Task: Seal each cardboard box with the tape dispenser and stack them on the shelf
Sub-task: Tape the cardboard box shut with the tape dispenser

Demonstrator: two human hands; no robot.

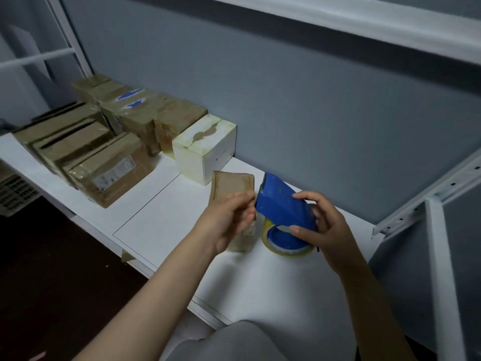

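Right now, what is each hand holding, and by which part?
Right hand grips the blue tape dispenser by its body. Left hand lies against the near side of the small cardboard box; too blurred to tell a grip.

Small box (pixel 233 183) left of tape dispenser (pixel 281 204), both on shelf (pixel 161 214) — other boxes (pixel 112 173) behind-left

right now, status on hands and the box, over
Left hand on small cardboard box, grip blurred. Right hand grips blue tape dispenser, nose at box. White box just behind, apart.
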